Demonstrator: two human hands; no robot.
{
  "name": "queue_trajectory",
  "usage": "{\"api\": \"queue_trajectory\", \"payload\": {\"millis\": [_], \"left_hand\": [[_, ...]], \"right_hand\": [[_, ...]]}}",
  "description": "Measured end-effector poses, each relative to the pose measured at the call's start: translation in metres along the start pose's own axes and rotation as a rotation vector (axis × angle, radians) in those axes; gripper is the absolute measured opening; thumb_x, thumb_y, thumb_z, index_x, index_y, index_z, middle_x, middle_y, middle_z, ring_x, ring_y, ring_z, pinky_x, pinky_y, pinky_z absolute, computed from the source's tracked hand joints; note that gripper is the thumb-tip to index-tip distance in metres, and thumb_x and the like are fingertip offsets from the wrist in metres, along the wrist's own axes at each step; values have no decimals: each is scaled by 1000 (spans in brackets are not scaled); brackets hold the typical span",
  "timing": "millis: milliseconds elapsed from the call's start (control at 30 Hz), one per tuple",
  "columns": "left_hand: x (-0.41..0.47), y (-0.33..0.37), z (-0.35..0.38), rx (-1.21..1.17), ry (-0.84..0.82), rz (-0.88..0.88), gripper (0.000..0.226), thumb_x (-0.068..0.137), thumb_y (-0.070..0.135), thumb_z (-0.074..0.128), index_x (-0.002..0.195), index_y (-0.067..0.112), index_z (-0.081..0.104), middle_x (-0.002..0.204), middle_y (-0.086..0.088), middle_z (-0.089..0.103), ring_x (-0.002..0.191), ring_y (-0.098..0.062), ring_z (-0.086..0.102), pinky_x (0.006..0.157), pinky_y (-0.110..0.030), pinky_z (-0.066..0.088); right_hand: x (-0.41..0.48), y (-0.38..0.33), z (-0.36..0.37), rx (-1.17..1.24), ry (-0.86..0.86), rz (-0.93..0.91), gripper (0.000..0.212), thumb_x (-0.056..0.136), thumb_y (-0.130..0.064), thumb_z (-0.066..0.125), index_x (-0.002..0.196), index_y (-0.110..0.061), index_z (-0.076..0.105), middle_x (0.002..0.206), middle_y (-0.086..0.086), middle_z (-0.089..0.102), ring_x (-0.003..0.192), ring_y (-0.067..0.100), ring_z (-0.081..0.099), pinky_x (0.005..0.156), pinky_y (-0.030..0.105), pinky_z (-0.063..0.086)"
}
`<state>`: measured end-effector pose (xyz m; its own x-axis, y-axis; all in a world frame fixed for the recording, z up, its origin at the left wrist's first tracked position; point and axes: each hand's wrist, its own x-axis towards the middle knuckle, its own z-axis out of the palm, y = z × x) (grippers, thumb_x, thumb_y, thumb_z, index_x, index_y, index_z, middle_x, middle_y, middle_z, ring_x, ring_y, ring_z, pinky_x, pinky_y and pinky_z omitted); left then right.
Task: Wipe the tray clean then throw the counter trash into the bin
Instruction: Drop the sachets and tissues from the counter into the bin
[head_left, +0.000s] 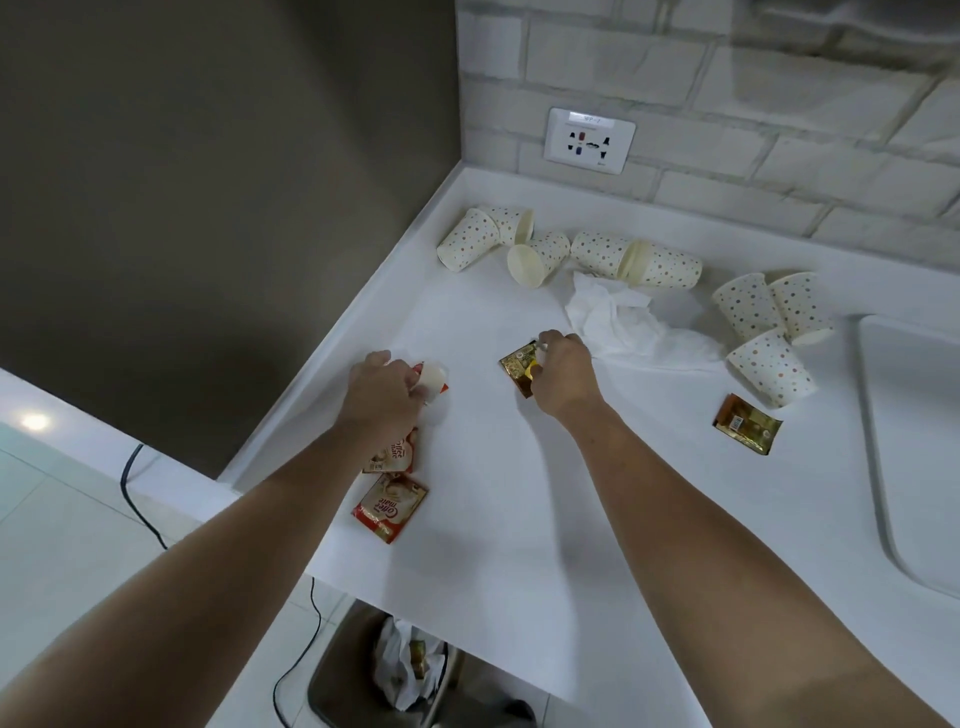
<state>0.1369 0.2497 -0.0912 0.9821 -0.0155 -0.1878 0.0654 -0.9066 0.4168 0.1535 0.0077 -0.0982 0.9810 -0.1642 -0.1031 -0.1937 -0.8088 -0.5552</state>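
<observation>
Gripping a small white tub (432, 375) in curled fingers, the left hand (382, 387) sits centre-left on the smooth white desk (493, 545). At frame centre the right hand (563, 369) pinches a glossy gold sachet (517, 364). A red-and-cream sachet (390, 506) printed "Coffee mate" lies below the left hand. Crumpled white tissue (623, 322) lies just beside the right hand. Dotted paper cups (602, 254) lie tipped across the upper desk. The white, round-cornered tray (893, 467) occupies the right edge, well apart from both hands. The grey lined bin (332, 670) stands at bottom centre.
</observation>
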Motion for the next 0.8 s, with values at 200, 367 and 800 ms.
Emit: {"api": "queue_trajectory", "payload": {"millis": [200,367,800], "left_hand": [[18,12,-5,274,-61,30,47,100,47,50,122,9,68,119,-14,57,112,-27,52,98,-37,46],[19,23,-12,129,-150,-10,36,94,34,68,113,5,71,116,-13,69,100,-25,62,84,-32,51],[-54,27,-16,-539,-69,81,14,86,27,78,88,14,72,90,0,72,82,-12,66,64,-16,42]], "right_hand": [[-23,16,-1,32,28,0,29,98,-2,54,125,-4,64,126,16,51,97,25,56,76,24,40],[-47,27,-6,93,67,66,22,98,-5,56,118,-4,66,122,15,56,106,28,59,75,20,35],[-134,30,-27,482,275,313,9,87,-17,66,94,-18,71,88,5,72,82,30,70,76,46,60]]}}
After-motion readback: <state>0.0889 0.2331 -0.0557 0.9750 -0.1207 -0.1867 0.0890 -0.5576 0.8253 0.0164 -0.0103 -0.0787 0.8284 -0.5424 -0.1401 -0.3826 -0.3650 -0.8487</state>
